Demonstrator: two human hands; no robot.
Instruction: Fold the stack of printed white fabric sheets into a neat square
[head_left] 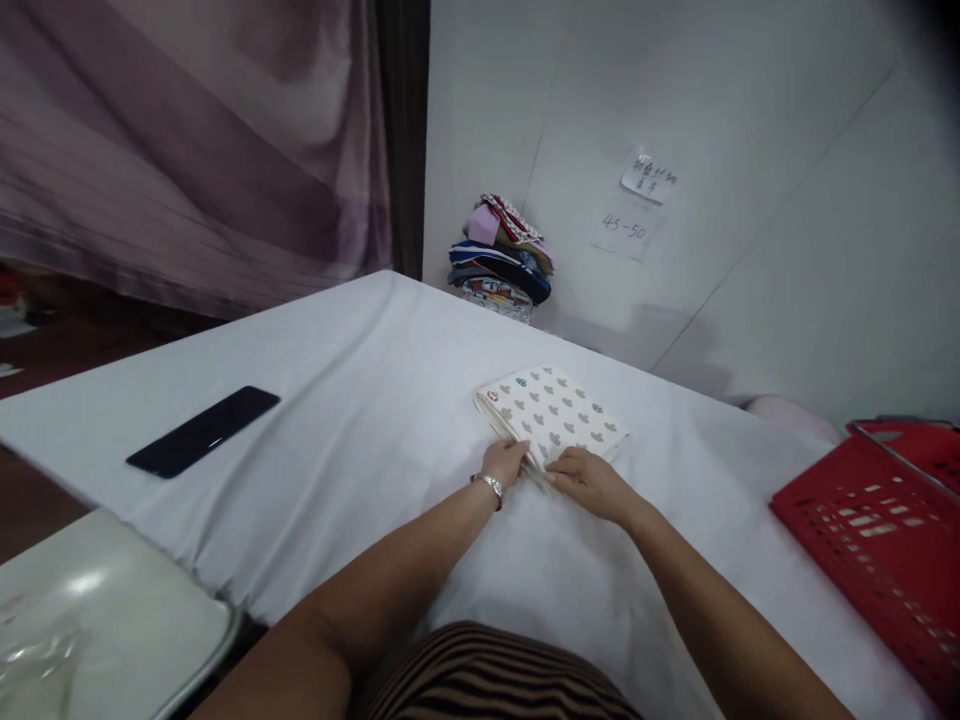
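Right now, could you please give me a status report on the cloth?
Left hand and right hand: both gripping folded cloth at near edge. Cloth on white sheet, print up. Red basket right, black slab left, neither apparently in the way.

Near the table's left edge lies a slab; right of it, a cloth; rightmost, a basket; beyond the far edge, stacked fabrics.
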